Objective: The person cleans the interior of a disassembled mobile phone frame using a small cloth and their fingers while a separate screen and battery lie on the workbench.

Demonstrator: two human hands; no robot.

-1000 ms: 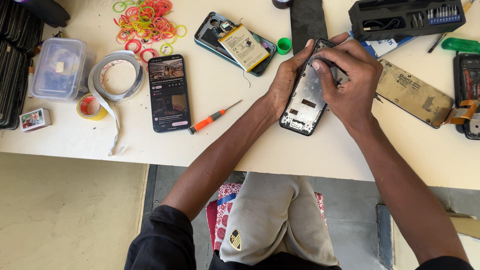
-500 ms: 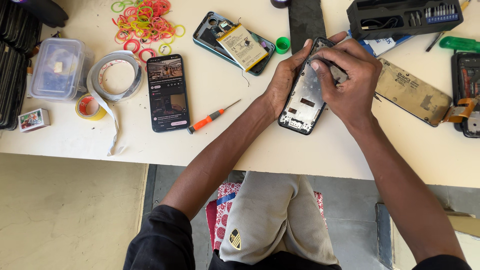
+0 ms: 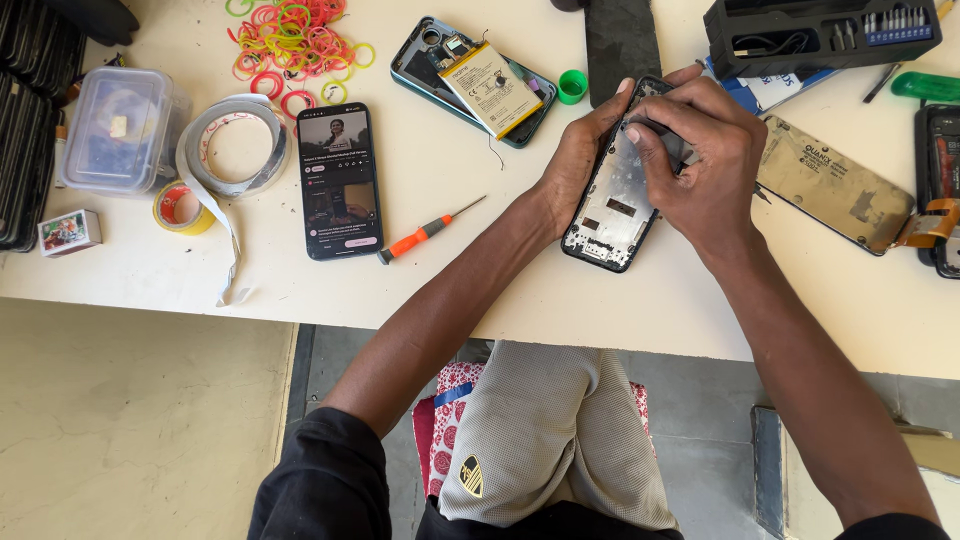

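A lit phone [image 3: 340, 180] lay on the table [image 3: 460, 285]; left of it tape rolls [image 3: 232, 148], right of it an orange screwdriver [image 3: 425, 232], above it rubber bands [image 3: 292, 40].

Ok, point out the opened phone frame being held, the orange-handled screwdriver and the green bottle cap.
opened phone frame [image 3: 612, 215], head view, on its bare metal inner plate.
orange-handled screwdriver [image 3: 418, 236], head view, on the orange grip.
green bottle cap [image 3: 571, 86], head view, on the cap's middle.

1. phone frame [image 3: 612, 215]: i see its upper end covered by my right hand [image 3: 700, 165] and left hand [image 3: 580, 160].
2. what the right fingertips pinch: hidden from me.
3. black trays [image 3: 25, 120]: cut off at the left edge.
4. opened phone [image 3: 940, 185]: cut off at the right edge.
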